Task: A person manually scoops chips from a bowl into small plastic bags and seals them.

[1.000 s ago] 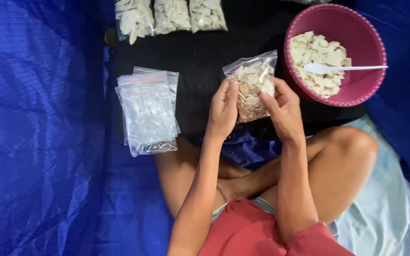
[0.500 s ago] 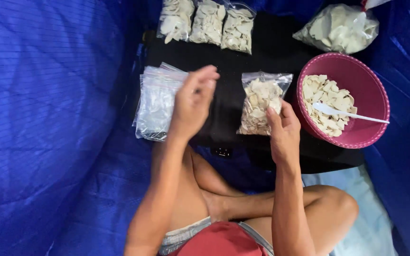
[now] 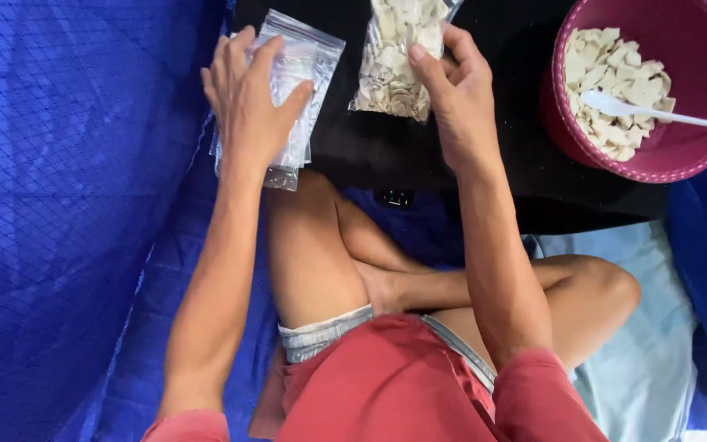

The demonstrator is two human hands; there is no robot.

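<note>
While our left hand [image 3: 249, 102] lies flat with fingers spread on the stack of empty clear bags [image 3: 298, 90], palm down and thumb reaching across the top bag, nothing is pinched; it is an open press rather than a closed hold. Our right hand [image 3: 456, 98] grips the filled bag of pale chips [image 3: 393, 57] at its lower right corner, thumb and fingers curled onto the plastic. That bag lies on the black mat [image 3: 419, 164], just right of the left hand's stack. Right of our right hand sits the pink bowl [image 3: 697, 160] of chips, a white spoon [image 3: 656, 113] resting in it.
</note>
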